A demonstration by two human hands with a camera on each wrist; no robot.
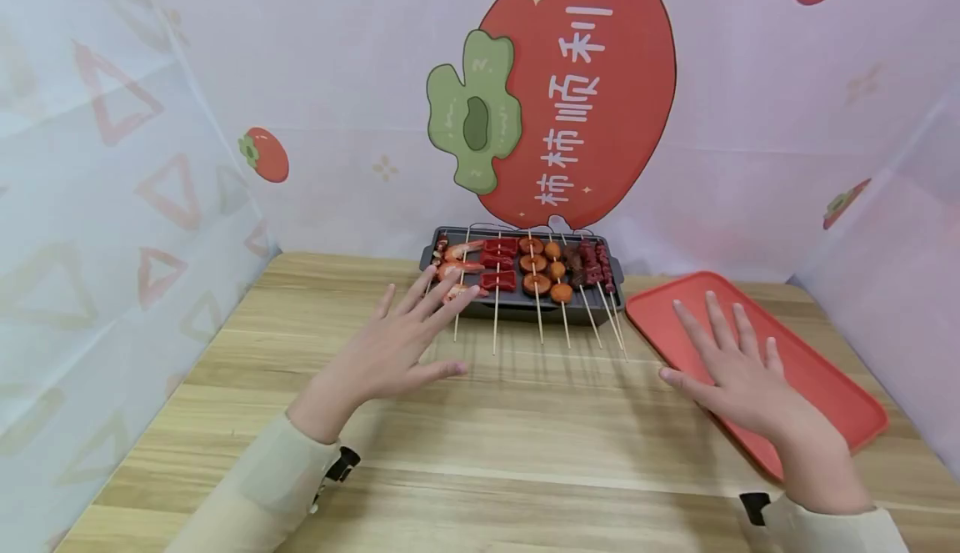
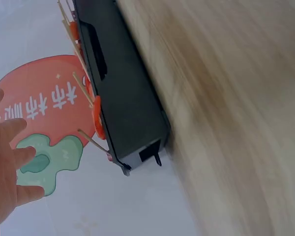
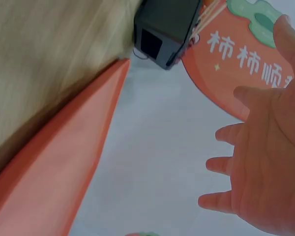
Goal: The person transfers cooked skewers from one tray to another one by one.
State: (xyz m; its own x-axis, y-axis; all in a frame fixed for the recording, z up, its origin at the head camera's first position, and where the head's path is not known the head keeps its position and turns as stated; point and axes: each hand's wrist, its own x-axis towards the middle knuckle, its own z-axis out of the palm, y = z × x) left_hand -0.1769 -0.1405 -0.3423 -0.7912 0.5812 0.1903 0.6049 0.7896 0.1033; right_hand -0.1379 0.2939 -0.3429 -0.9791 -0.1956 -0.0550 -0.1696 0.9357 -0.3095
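Hands come first: the left hand point(image 1: 390, 349) hovers flat with fingers spread over the wooden table point(image 1: 480, 436), holding nothing, fingertips near the skewer sticks. The right hand point(image 1: 738, 369), fingers likewise apart, lies over one red tray point(image 1: 832, 382), which carries nothing else. Farther back, one dark grill pan point(image 1: 521, 307) holds six skewers point(image 1: 536, 273) side by side, against the persimmon backdrop point(image 1: 577, 86).

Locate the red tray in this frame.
In the head view the red tray lies on the wooden table at the person's right, just right of the dark grill pan of skewers, with the right hand spread above it.
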